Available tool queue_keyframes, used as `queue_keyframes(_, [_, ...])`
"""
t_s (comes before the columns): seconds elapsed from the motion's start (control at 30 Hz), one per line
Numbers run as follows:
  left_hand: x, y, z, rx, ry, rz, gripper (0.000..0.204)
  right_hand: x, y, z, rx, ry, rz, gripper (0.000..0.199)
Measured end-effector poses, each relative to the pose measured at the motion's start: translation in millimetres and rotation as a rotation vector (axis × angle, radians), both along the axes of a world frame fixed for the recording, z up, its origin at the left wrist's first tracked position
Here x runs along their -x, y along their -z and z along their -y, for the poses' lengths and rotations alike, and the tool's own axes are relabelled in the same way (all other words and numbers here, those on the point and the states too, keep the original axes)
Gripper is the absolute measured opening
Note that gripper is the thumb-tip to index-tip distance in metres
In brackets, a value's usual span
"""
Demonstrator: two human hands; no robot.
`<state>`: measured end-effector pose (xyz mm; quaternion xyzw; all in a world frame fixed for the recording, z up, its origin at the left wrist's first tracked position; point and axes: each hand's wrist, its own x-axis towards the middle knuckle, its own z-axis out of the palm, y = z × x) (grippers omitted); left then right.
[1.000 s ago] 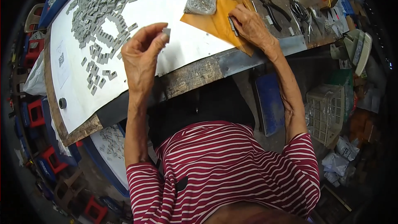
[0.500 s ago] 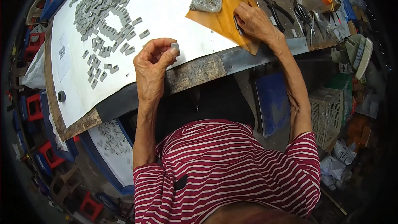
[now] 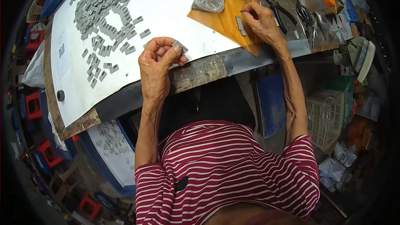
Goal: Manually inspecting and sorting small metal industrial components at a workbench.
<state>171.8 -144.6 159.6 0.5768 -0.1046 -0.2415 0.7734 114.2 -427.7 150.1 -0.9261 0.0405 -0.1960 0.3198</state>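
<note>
The left hand (image 3: 156, 60) pinches a small grey plate (image 3: 180, 46) by its edges above the table's near rim (image 3: 200, 70), the right hand (image 3: 260, 21) presses fingertips together on others (image 3: 240, 24) on the orange sheet (image 3: 225, 14); they seem light, stiff, slippery, best gripped edgewise.

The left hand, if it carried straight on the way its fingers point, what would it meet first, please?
Holding a small grey piece, the left hand points up and right across the white sheet. The orange sheet probably comes first, though height above the bench is unclear.
</note>
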Motion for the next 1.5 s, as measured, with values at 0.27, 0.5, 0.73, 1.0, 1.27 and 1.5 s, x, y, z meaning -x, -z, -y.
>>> queue_keyframes(0.27, [7.2, -4.0, 7.5, 0.08, 0.052, -0.126, 0.026, 7.7, -10.4, -38.2, -1.161, -0.129, -0.244, 0.011])
queue_keyframes(0.5, [10.0, 3.5, 7.5, 0.125, 0.041, -0.145, 0.016, 3.4, -10.3, -71.7, -1.263, -0.163, -0.255, 0.011])
queue_keyframes(0.73, [10.3, 8.8, 4.6, 0.19, 0.024, -0.163, 0.013, 3.6, -9.0, -95.2, -1.19, -0.197, -0.236, 0.011])
queue_keyframes(1.0, [12.6, 10.1, 1.2, 0.134, -0.01, -0.109, 0.016, 3.4, -5.8, -113.9, -1.218, -0.215, -0.18, 0.01])
queue_keyframes(1.27, [15.6, 11.4, 4.0, 0.029, -0.012, -0.049, 0.01, 6.9, 1.1, -121.4, -1.236, -0.205, -0.208, 0.009])
queue_keyframes(1.5, [17.8, 7.9, 4.1, -0.005, 0.029, 0.054, 0.008, 10.3, 3.0, -119.1, -1.248, -0.206, -0.175, 0.01])
